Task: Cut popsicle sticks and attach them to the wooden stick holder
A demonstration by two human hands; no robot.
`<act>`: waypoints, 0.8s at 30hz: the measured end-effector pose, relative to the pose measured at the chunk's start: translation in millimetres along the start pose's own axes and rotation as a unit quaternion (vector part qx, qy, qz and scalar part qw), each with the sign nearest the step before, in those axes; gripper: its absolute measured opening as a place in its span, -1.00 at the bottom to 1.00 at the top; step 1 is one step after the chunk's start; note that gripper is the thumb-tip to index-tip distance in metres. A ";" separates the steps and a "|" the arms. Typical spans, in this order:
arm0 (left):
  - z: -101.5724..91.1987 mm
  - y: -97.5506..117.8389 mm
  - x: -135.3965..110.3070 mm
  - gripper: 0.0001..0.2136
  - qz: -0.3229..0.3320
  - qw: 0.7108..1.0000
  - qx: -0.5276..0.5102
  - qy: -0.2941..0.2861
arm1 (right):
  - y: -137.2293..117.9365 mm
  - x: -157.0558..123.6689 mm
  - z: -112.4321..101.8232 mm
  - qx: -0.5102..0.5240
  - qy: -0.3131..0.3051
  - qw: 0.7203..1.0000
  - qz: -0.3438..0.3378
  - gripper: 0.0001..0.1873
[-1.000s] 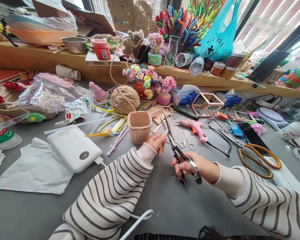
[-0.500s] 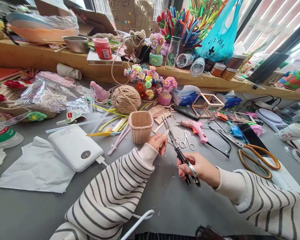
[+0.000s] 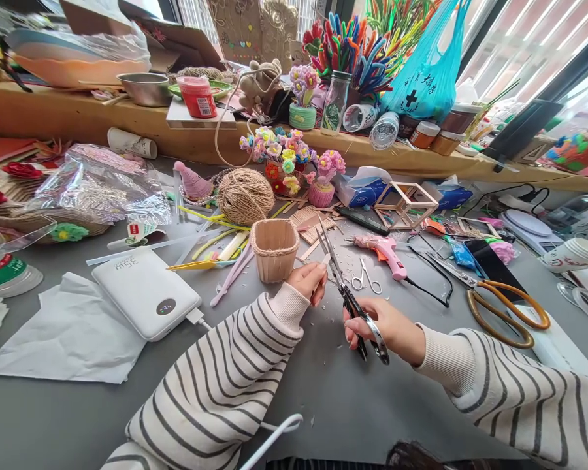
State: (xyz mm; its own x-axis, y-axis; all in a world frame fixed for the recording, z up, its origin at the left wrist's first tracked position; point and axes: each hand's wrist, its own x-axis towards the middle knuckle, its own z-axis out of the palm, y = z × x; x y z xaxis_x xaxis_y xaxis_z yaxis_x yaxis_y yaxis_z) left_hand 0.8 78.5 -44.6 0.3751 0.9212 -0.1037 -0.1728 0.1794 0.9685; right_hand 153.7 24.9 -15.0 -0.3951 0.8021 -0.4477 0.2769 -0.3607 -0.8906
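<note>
Pinched in my left hand (image 3: pixel 310 282) is a small pale strip (image 3: pixel 326 259), probably a wooden craft stick; most of it is hidden by the fingers. My right hand (image 3: pixel 379 325) grips a pair of dark-handled scissors (image 3: pixel 345 287) with long metal blades pointing up and away. The blades are parted, close to the strip's end. Just beyond my left hand stands a small wooden basket (image 3: pixel 275 251) with a twine-wrapped rim. Several flat craft sticks (image 3: pixel 313 225) lie behind it. To the right of the blades rest small silver scissors (image 3: pixel 366 279).
A pink glue gun (image 3: pixel 385 253) with a black cord and large brown-handled scissors (image 3: pixel 509 313) lie to the right. A twine ball (image 3: pixel 245 196) sits behind the basket. On the left are a white power bank (image 3: pixel 144 294) with a cable and a white tissue (image 3: pixel 68 333).
My right hand and the scissors have shifted slightly left, toward my left hand. The camera view has moved a little; the left hand keeps its pinch on the strip.
</note>
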 end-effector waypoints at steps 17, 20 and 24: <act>-1.3 -3.9 6.4 -0.57 0.047 0.998 -0.041 0.019 | 0.0 2.8 -3.4 0.009 0.088 0.995 -0.054 -0.63; -1.0 -7.6 6.9 -0.56 0.061 0.996 -0.070 0.012 | 2.9 0.1 -6.5 0.026 0.089 0.994 -0.052 -0.62; 0.0 -12.5 7.0 -0.57 0.062 0.993 -0.090 0.035 | 13.4 -4.9 -9.6 0.073 0.063 0.993 -0.068 -0.64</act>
State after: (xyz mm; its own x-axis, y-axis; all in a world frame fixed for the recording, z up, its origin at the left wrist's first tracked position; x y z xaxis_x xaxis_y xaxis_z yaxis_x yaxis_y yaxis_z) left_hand 5.5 82.7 -57.4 0.2783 0.9605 -0.0069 -0.3766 0.1157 0.9191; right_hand 167.7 20.7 -24.0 -0.3048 0.8979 -0.3176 0.0957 -0.3029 -0.9482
